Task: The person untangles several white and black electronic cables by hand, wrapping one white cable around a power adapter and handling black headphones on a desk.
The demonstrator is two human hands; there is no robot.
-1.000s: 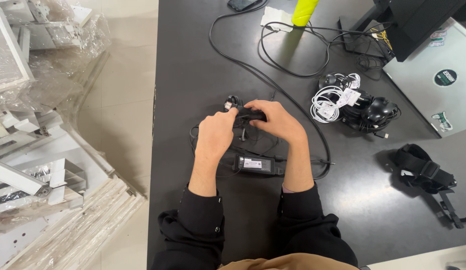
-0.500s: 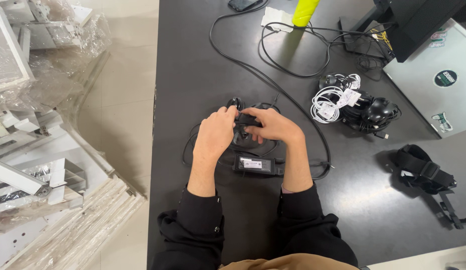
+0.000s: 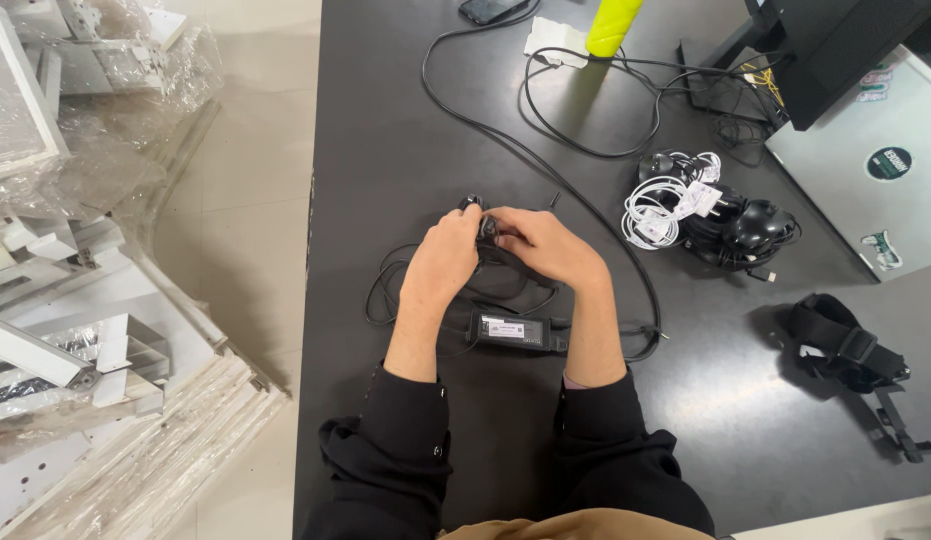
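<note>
My left hand [image 3: 440, 262] and my right hand [image 3: 547, 248] meet over the black table [image 3: 405, 130], both closed on a bundle of thin black cable [image 3: 482, 228] held between the fingertips. Loose loops of the same cable [image 3: 385, 290] lie under and to the left of my hands. A black power adapter brick [image 3: 515, 330] with a white label lies between my forearms, just below the hands. The plug end of the bundle is mostly hidden by my fingers.
A long black cord [image 3: 545, 170] curves across the table. A heap of white and black cables [image 3: 695, 205] lies to the right, a black strap mount [image 3: 845, 345] further right, a yellow-green bottle [image 3: 613, 25] and phone [image 3: 490, 8] at the far edge. Wrapped white panels [image 3: 95, 300] lie left.
My hands have closed in together and shifted slightly left, gathering the cable into a tighter bundle between the fingers. The adapter brick stays in place.
</note>
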